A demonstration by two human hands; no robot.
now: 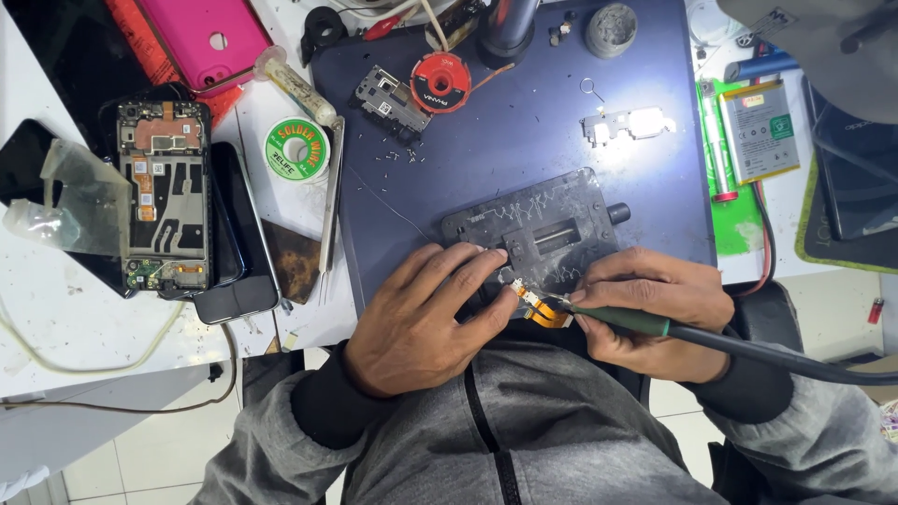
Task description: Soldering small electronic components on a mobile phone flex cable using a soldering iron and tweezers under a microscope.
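Note:
My left hand (421,313) rests at the front edge of a dark blue work mat (524,122), its fingertips pressing on a small orange flex cable part (543,309). My right hand (655,309) grips a green-handled soldering iron (636,323) with a black cord, and its tip meets the flex part beside my left fingers. Just behind both hands lies a grey metal holding jig (543,224) with a black knob.
An opened phone (164,196) showing its boards lies at left on other phones, beside a green solder reel (297,150), tweezers and a syringe. A red wick spool (441,82), loose screws and metal shields sit on the mat. At right, a battery (760,129) lies on a green pad.

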